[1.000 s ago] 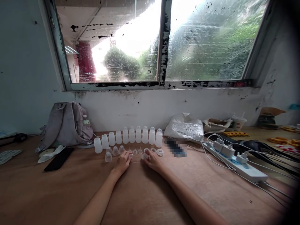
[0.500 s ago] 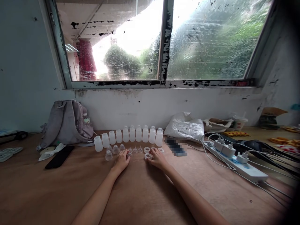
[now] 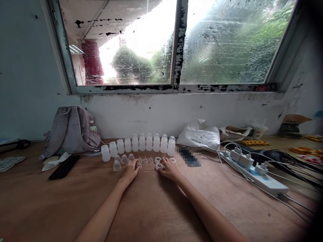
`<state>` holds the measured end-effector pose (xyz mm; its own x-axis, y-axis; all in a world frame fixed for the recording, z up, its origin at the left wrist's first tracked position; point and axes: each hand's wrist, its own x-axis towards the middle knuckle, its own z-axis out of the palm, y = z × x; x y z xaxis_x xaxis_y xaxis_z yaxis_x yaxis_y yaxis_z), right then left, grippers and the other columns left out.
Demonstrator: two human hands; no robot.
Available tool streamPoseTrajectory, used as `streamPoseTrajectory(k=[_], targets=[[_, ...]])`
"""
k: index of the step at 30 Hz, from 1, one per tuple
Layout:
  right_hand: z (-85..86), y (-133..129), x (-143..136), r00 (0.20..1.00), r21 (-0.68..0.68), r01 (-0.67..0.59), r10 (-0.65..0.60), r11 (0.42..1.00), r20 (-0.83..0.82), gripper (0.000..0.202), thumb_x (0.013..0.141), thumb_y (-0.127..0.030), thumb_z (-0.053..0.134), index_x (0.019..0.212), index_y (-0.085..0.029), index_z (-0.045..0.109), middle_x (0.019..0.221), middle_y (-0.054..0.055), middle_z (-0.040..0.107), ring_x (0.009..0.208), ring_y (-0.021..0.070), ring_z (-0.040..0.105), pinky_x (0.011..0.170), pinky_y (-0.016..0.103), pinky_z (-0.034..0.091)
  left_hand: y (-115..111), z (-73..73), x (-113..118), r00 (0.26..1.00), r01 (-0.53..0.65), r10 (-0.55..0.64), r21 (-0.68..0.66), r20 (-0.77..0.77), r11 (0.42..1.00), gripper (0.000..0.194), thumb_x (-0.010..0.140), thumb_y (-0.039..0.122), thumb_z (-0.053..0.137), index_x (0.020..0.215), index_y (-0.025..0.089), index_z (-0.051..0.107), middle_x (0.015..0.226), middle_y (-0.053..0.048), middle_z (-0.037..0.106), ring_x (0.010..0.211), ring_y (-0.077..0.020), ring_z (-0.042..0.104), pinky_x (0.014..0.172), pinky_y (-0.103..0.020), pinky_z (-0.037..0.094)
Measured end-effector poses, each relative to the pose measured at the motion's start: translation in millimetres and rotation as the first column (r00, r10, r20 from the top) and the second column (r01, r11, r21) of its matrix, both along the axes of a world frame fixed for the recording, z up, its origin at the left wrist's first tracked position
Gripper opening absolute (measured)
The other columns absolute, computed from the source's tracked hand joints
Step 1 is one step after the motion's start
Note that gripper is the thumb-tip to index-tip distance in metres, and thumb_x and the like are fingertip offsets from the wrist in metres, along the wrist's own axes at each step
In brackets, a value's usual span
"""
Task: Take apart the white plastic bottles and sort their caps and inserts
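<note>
In the head view, the left hand (image 3: 129, 172) rests against a clear teat (image 3: 139, 166) and the right hand (image 3: 169, 169) touches a white ring (image 3: 156, 166), both pieces on the surface (image 3: 146, 208); whether either hand grips, I cannot tell. Frosted bottles (image 3: 142, 143) stand behind.

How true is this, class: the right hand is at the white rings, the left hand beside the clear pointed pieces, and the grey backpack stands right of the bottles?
Not quite: the head view shows the grey backpack standing left, not right, of the bottles. The left hand and right hand are as stated.
</note>
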<state>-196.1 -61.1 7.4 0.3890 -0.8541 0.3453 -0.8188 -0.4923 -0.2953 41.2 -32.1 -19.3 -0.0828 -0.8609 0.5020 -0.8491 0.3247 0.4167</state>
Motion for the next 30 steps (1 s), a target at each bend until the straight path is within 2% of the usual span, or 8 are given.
streamPoseTrajectory(k=[8,13,15,18,21,26,30], targets=[[1.4,1.5,0.3,1.0,0.018,-0.008,0.007,1.0,0.026,0.028,0.067,-0.027,0.054,0.093,-0.017,0.049,0.096,0.007,0.052,0.089,0.0198,0.047,0.076,0.028,0.033,0.2,0.5,1.4,1.0,-0.008,0.008,-0.05,0.008,0.999,0.018,0.074,0.022,0.054,0.092,0.018,0.057,0.089,-0.007,0.059,0.096,-0.0225,0.048,0.083,-0.036,0.038],[1.7,2.3,0.7,0.999,-0.01,-0.021,0.021,1.0,0.038,0.032,0.068,-0.027,0.054,0.098,-0.017,0.049,0.098,0.008,0.051,0.092,0.02,0.047,0.079,0.028,0.033,2.7,2.9,-0.5,1.0,-0.019,0.018,-0.122,-0.009,0.992,0.037,0.074,0.029,0.055,0.109,0.017,0.049,0.105,-0.009,0.054,0.102,-0.0233,0.043,0.089,-0.038,0.036],[3.5,2.7,0.8,0.999,-0.015,-0.017,0.017,1.0,0.047,0.033,0.068,-0.027,0.054,0.099,-0.018,0.049,0.097,0.007,0.052,0.091,0.0199,0.048,0.079,0.028,0.033,4.2,6.9,-2.0,1.0,-0.022,0.019,-0.188,-0.014,0.982,0.038,0.078,0.031,0.051,0.112,0.018,0.045,0.107,-0.008,0.053,0.103,-0.0231,0.043,0.089,-0.039,0.035],[6.8,4.6,1.7,0.998,-0.032,-0.003,0.005,0.999,0.069,0.031,0.069,-0.027,0.053,0.099,-0.02,0.049,0.094,0.006,0.052,0.089,0.0199,0.048,0.077,0.029,0.034,2.7,19.3,-3.8,0.998,-0.051,0.055,-0.272,0.006,0.961,0.032,0.082,0.03,0.043,0.112,0.019,0.046,0.107,-0.008,0.053,0.104,-0.0233,0.043,0.09,-0.039,0.034],[8.7,7.6,3.8,0.996,-0.072,-0.005,0.011,0.997,0.083,0.028,0.071,-0.027,0.05,0.098,-0.02,0.05,0.093,0.006,0.052,0.087,0.0197,0.048,0.076,0.029,0.034,-10.0,38.1,-2.4,0.988,-0.123,0.146,-0.314,0.05,0.941,0.029,0.082,0.028,0.041,0.109,0.02,0.048,0.107,-0.009,0.053,0.103,-0.0241,0.043,0.088,-0.039,0.034],[7.7,10.8,7.7,0.995,-0.139,-0.025,0.038,0.99,0.097,0.026,0.073,-0.025,0.048,0.098,-0.02,0.05,0.093,0.006,0.051,0.087,0.0196,0.046,0.077,0.029,0.034,-55.5,71.9,7.1,0.949,-0.239,0.291,-0.319,0.123,0.917,0.038,0.077,0.022,0.048,0.114,0.019,0.046,0.114,-0.013,0.048,0.109,-0.0297,0.037,0.09,-0.045,0.029],[6.2,10.0,7.8,0.993,-0.138,-0.023,0.039,0.99,0.11,0.025,0.073,-0.022,0.047,0.098,-0.021,0.049,0.092,0.005,0.051,0.087,0.0194,0.046,0.078,0.03,0.034,-86.0,87.7,11.3,0.938,-0.283,0.329,-0.306,0.109,0.909,0.044,0.074,0.024,0.052,0.117,0.021,0.044,0.122,-0.014,0.041,0.113,-0.0332,0.032,0.092,-0.051,0.022]])
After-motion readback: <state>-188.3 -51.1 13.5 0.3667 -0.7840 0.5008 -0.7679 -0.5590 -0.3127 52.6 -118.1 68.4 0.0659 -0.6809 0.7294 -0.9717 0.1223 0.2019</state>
